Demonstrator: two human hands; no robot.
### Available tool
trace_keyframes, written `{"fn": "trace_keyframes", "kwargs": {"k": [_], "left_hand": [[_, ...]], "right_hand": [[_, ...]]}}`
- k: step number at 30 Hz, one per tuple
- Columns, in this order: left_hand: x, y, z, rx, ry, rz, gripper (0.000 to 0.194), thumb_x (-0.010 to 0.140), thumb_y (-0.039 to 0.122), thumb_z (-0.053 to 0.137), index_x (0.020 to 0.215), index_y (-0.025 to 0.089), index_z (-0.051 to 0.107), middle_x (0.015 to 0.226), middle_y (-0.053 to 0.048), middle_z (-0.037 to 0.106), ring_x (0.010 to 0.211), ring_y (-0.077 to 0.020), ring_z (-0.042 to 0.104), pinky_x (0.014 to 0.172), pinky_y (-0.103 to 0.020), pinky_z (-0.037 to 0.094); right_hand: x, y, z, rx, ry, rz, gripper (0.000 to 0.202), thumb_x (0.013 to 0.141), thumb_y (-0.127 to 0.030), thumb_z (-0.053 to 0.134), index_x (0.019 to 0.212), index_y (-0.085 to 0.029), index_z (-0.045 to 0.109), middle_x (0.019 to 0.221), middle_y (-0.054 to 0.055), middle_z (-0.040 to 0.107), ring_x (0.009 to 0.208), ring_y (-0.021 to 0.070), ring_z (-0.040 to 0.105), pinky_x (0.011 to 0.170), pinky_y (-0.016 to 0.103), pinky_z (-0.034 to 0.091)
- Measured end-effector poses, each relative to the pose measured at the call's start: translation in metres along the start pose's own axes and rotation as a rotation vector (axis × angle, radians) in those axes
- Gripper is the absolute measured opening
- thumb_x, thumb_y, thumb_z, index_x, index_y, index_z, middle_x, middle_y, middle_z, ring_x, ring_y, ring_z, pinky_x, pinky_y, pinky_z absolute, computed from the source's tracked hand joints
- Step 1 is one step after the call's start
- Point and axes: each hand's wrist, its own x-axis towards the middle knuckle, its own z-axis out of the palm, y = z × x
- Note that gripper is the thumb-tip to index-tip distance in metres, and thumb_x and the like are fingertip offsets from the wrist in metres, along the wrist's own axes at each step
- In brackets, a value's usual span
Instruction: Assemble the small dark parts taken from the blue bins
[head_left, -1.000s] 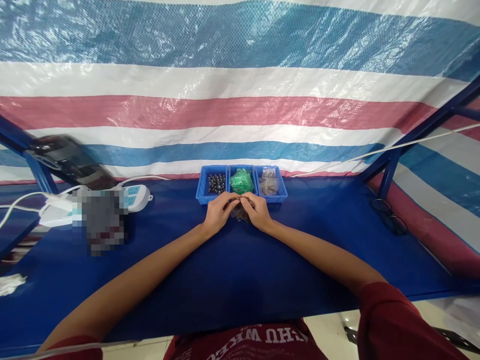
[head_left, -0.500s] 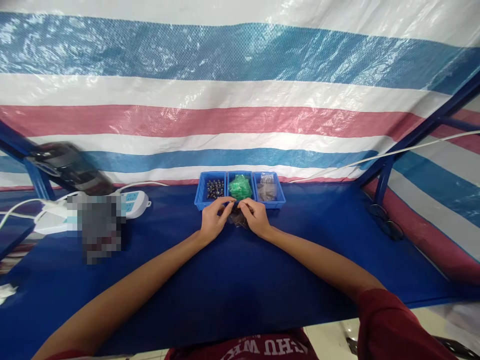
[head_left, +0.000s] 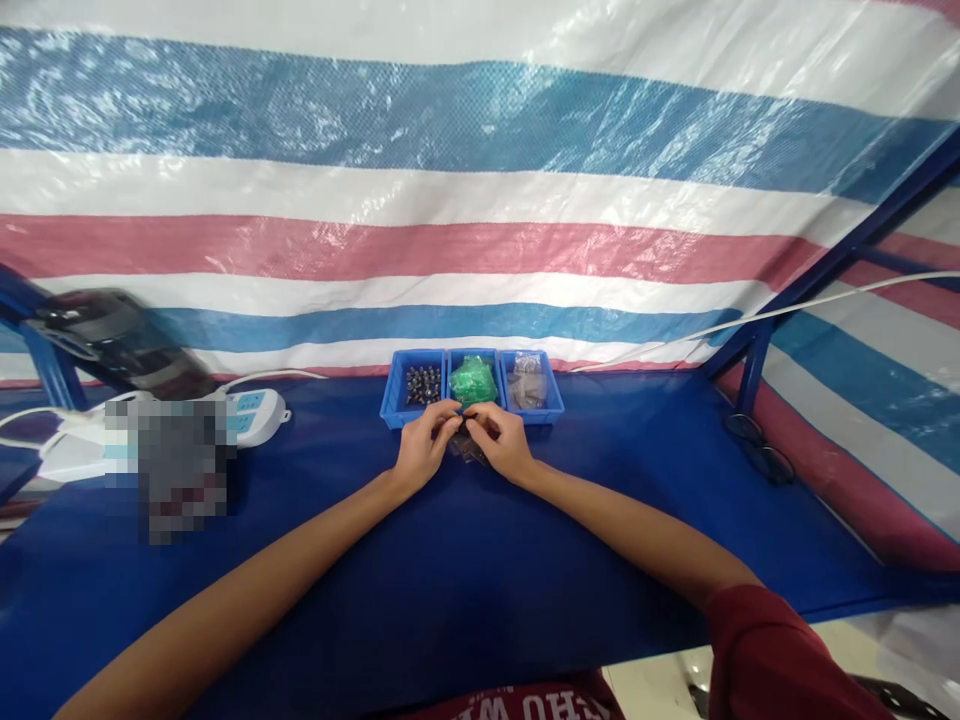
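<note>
My left hand (head_left: 422,446) and my right hand (head_left: 504,440) meet just in front of three blue bins, with the fingertips of both pinched on a small dark piece (head_left: 463,424). Under the fingers a clear plastic bag with dark contents (head_left: 469,449) lies on the blue table. Small dark and metallic parts (head_left: 424,384) fill part of the left bin (head_left: 393,402). Green plastic packaging (head_left: 473,379) is heaped in the middle bin, and clear bags with greyish contents (head_left: 527,384) lie in the right bin (head_left: 556,402).
White power strips (head_left: 259,416) with cables, a dark bottle-like object (head_left: 127,340) and a blurred-out item (head_left: 182,465) are at the left. Black-framed glasses (head_left: 760,450) rest at the right of the blue table (head_left: 600,590). A striped sheet (head_left: 450,245) hangs behind.
The view has shifted slightly, moving the scene a little left and down. My fingertips have come closer together around the small dark piece.
</note>
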Motion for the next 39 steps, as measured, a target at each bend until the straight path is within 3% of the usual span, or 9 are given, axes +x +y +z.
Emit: {"fn": "trace_keyframes", "kwargs": {"k": [14,20,28,35,39], "left_hand": [[0.001,0.002,0.002,-0.005,-0.050,-0.023,0.025,0.092,0.033,0.046,0.112,0.017,0.050,0.069,0.003,0.060,0.059,-0.0081,0.058,0.060,-0.019,0.046],[0.003,0.006,0.000,0.042,-0.052,0.021,0.023,0.091,0.032,0.049,0.108,0.018,0.055,0.082,0.000,0.063,0.062,-0.0078,0.058,0.062,-0.019,0.047],[0.007,0.011,-0.001,0.095,-0.080,0.091,0.021,0.089,0.030,0.052,0.105,0.018,0.059,0.085,-0.002,0.062,0.057,-0.0075,0.049,0.061,-0.021,0.045],[0.005,0.015,-0.004,0.054,-0.043,0.043,0.020,0.088,0.031,0.052,0.101,0.017,0.060,0.097,-0.004,0.064,0.054,-0.0059,0.051,0.057,-0.020,0.046],[0.005,0.017,-0.005,0.059,-0.020,-0.022,0.020,0.087,0.030,0.053,0.102,0.018,0.061,0.086,-0.001,0.067,0.050,-0.0049,0.052,0.057,-0.019,0.046]], "right_hand": [[0.000,0.000,-0.005,-0.021,-0.055,-0.025,0.023,0.087,-0.034,0.050,0.094,-0.016,0.063,0.066,0.000,0.056,0.055,0.0110,0.047,0.057,0.024,0.041],[0.000,-0.001,-0.004,0.012,0.015,0.040,0.027,0.091,-0.037,0.043,0.087,-0.016,0.059,0.068,0.000,0.056,0.054,0.0102,0.047,0.055,0.023,0.039],[0.000,-0.002,-0.003,0.001,0.008,0.061,0.032,0.093,-0.037,0.039,0.076,-0.016,0.056,0.061,-0.001,0.051,0.054,0.0103,0.046,0.054,0.022,0.036],[0.001,-0.001,-0.002,-0.080,-0.001,0.035,0.037,0.093,-0.038,0.038,0.066,-0.017,0.052,0.058,-0.001,0.051,0.054,0.0108,0.046,0.056,0.023,0.036],[0.002,-0.001,-0.002,-0.074,0.012,0.040,0.038,0.093,-0.038,0.038,0.065,-0.017,0.052,0.057,-0.001,0.050,0.051,0.0103,0.045,0.055,0.023,0.036]]}}
